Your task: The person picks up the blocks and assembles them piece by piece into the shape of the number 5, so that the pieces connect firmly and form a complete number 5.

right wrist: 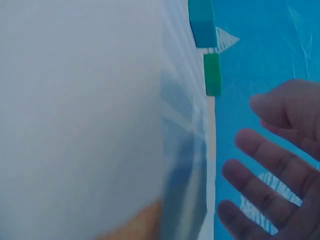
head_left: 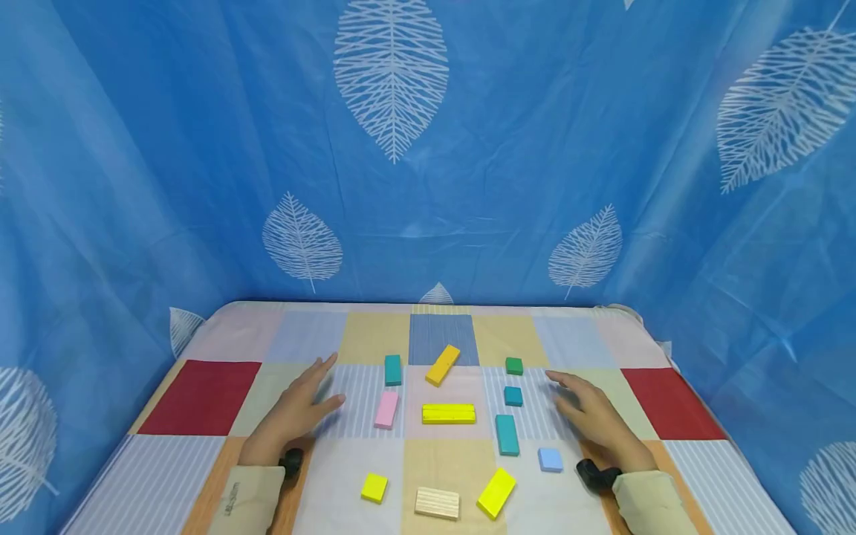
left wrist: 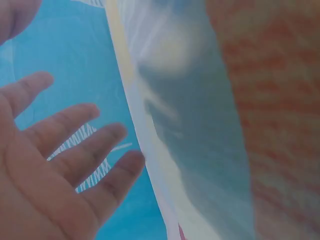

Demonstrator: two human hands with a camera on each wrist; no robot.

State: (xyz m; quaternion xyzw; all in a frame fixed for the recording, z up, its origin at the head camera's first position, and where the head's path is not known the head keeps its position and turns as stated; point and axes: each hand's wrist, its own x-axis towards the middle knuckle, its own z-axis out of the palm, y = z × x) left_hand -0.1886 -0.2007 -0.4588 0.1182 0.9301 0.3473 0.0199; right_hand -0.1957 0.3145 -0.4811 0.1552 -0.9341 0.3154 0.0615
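Note:
My left hand (head_left: pixel 294 409) hovers over the left part of the table, fingers extended and thumb apart, holding nothing. Nearest to it are a pink block (head_left: pixel 386 410) and a teal block (head_left: pixel 392 370). On the other side my right hand (head_left: pixel 595 416) is likewise spread and holds nothing. Close to its fingertips lie a small teal block (head_left: pixel 513 396) and a green block (head_left: pixel 514 365). A longer teal block (head_left: pixel 507 435) and a light blue block (head_left: pixel 550 460) lie nearer to me. Both wrist views show loosely spread fingers; the right one includes the green block (right wrist: pixel 212 75).
Between the hands lie a yellow bar (head_left: pixel 449 414) and an orange-yellow block (head_left: pixel 443 365). Toward the front are a yellow square block (head_left: pixel 374 488), a ridged wooden block (head_left: pixel 438 503) and a tilted yellow block (head_left: pixel 496 493). Blue leaf-patterned curtains (head_left: pixel 468 186) surround the patchwork-covered table (head_left: pixel 221 397).

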